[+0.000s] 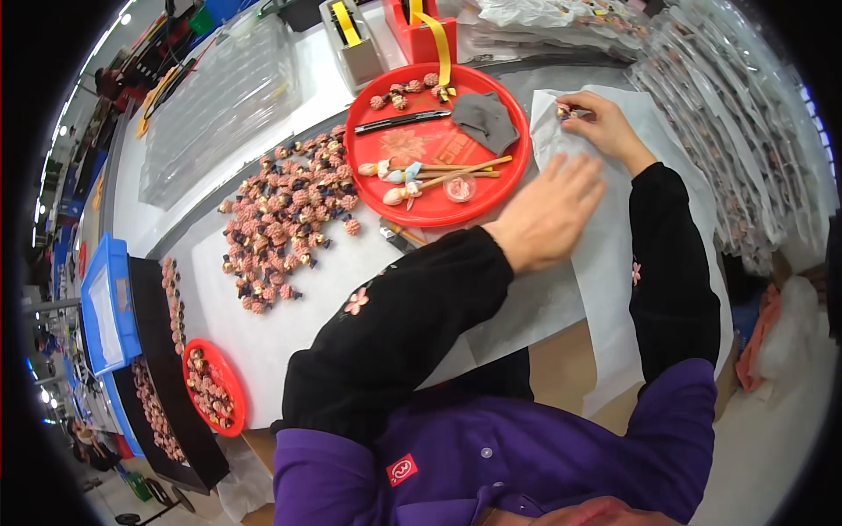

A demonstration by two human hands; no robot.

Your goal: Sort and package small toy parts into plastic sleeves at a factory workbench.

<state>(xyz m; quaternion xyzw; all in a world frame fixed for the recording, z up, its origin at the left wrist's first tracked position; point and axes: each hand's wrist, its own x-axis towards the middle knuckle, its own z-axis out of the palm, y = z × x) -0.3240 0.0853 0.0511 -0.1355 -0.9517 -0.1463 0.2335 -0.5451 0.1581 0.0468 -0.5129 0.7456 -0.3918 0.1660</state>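
Note:
My right hand point(605, 127) pinches a small figurine point(564, 111) between thumb and fingers, above white sheet material point(605, 237) on the right of the table. The figurine looks pink and dark, mostly covered by the fingertips. My left hand point(545, 212) is blurred by motion, back upward, its fingers stretched toward the right hand; nothing shows in it. Beside it stands a round red tray point(377, 188) with several small pink-topped figurines point(399, 101), a black pen point(403, 121), a grey cloth point(487, 123), painted figures on sticks point(412, 188) and a little clear pot point(459, 188).
A large heap of pink figurines point(281, 219) lies left of the tray. Yellow-tape dispensers point(355, 44) stand behind it. Stacked plastic-wrapped trays point(728, 131) line the right. A red dish point(237, 386), a black box point(189, 430) and a blue bin point(110, 302) are at left.

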